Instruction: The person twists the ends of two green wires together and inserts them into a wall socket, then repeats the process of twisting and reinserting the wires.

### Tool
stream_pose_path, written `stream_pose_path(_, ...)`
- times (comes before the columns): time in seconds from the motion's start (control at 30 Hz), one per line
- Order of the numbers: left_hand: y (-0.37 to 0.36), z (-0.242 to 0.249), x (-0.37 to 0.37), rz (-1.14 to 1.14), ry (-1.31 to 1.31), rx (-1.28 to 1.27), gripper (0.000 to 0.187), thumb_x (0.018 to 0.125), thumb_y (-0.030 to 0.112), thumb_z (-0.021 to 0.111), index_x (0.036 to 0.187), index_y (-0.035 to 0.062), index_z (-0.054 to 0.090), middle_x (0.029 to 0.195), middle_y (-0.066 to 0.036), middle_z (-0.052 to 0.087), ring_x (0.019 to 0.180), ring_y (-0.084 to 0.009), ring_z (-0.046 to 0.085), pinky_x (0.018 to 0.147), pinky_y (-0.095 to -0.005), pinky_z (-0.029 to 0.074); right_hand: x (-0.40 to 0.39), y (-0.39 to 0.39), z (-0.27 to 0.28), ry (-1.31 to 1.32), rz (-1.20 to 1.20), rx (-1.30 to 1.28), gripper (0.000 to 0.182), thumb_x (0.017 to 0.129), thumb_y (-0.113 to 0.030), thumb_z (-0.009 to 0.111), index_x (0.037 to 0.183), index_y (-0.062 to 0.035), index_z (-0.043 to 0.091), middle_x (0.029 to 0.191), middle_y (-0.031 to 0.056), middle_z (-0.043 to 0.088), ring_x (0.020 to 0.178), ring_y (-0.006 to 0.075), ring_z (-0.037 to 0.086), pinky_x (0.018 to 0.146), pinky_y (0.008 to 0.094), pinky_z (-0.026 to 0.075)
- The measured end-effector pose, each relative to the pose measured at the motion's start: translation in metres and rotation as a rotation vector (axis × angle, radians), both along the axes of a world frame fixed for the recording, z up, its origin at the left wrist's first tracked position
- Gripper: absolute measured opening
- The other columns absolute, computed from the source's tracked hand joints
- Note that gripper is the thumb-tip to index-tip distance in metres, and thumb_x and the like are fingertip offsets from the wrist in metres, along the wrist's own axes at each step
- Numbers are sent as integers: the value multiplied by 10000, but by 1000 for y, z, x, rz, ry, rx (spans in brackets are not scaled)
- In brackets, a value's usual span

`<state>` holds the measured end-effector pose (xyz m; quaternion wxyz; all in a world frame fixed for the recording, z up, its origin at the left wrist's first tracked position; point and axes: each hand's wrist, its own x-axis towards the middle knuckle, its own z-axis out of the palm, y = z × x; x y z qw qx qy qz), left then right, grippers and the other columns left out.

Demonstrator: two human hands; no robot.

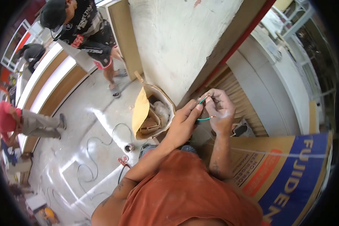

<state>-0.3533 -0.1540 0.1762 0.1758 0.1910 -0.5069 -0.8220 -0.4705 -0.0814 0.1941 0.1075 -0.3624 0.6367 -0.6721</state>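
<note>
Wire (204, 119), green, short length, held up in front of the chest between both hands, close to the pale wall (177, 41). Left hand (184, 122) closed on the lower run, fingers (198, 108) pinched against thumb. Right hand (221, 111) closed on the upper end, fingertips clamped around it. Bare copper-coloured tip showing at the lower right end. Judged light, thin and springy: bends easily, keeps a curve, likely to slip through dusty fingers if gripped loosely. Best taken on the green covering, near the end being worked, not on the bare tip. Open paper sack (151, 113) on the floor (94, 113) just below the hands. Printed cardboard box (290, 169) to the right. Cables (90, 165) on the floor, well apart.
</note>
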Motion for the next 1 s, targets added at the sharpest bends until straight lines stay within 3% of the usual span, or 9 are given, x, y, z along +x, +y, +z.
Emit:
stream_pose_path(0.1, 14, 0, -25, 49, -24, -7, 229, 1044, 238, 476, 972, 48, 583, 898, 21, 569, 851, -50, 494, 728, -207, 406, -36, 10, -4, -44, 142, -25, 114, 870, 89, 592, 968, 37, 619, 826, 37, 667, 730, 66, 625, 645, 219, 522)
stream_pose_path(0.13, 17, -1, -29, 71, -28, -38, 252, 1039, 265, 482, 945, 54, 583, 873, 17, 569, 793, -45, 490, 626, -184, 374, -44, 12, -5, -22, 170, -5, 109, 876, 77, 605, 977, 41, 622, 835, 40, 667, 737, 67, 626, 644, 220, 523)
stream_pose_path(0.23, 18, 8, -26, 123, -95, 49, 277, 1032, 301, 488, 935, 58, 580, 816, 16, 547, 655, -59, 473, 532, -193, 346, -54, 11, -8, -119, 276, 41, 118, 883, 73, 612, 998, 49, 624, 853, 47, 674, 746, 72, 639, 650, 225, 528)
stream_pose_path(0.27, 15, 14, -21, 100, -76, 138, 280, 1023, 317, 492, 924, 68, 574, 721, 17, 491, 514, -67, 394, 441, -214, 273, -52, 10, -6, -116, 329, 9, 129, 892, 66, 614, 1020, 54, 627, 890, 60, 687, 768, 82, 656, 651, 234, 540)
stream_pose_path(0.4, -4, 17, 6, -46, 75, 475, 288, 1027, 333, 494, 907, 75, 540, 610, 25, 408, 450, -65, 283, 401, -237, 198, -41, 11, 15, 0, 309, -48, 182, 887, 43, 645, 1069, 34, 638, 969, 102, 704, 773, 134, 687, 653, 264, 566)
stream_pose_path(0.47, -15, 18, 21, -143, 145, 555, 295, 1029, 333, 489, 904, 70, 537, 610, 24, 405, 448, -60, 278, 396, -231, 178, -37, 5, 33, 504, 343, 84, 228, 848, 36, 687, 1069, -1, 645, 978, 111, 696, 781, 196, 696, 667, 297, 563)
stream_pose_path(0.6, -23, 23, 35, -227, 173, 699, 296, 1029, 314, 484, 897, 55, 539, 617, 17, 413, 436, -48, 266, 371, -215, 140, -30, -5, 43, 718, 425, 84, 248, 784, 11, 738, 1009, -31, 643, 969, 107, 673, 817, 274, 671, 693, 354, 539)
stream_pose_path(0.9, -25, 29, 40, -427, 288, 880, 267, 1017, 268, 502, 875, 48, 553, 705, 6, 478, 441, -43, 304, 354, -206, 145, -48, -9, 78, 1370, 506, 38, 201, 742, -109, 744, 907, -100, 629, 895, 25, 636, 690, 191, 604, 636, 328, 494)
stream_pose_path(1.0, -24, 33, 40, -374, 235, 898, 262, 1014, 233, 474, 865, 18, 494, 725, -9, 417, 425, -31, 239, 330, -206, 122, -54, -12, 88, 1479, 552, 41, 182, 737, -127, 731, 880, -110, 618, 877, 9, 622, 679, 181, 578, 650, 322, 486)
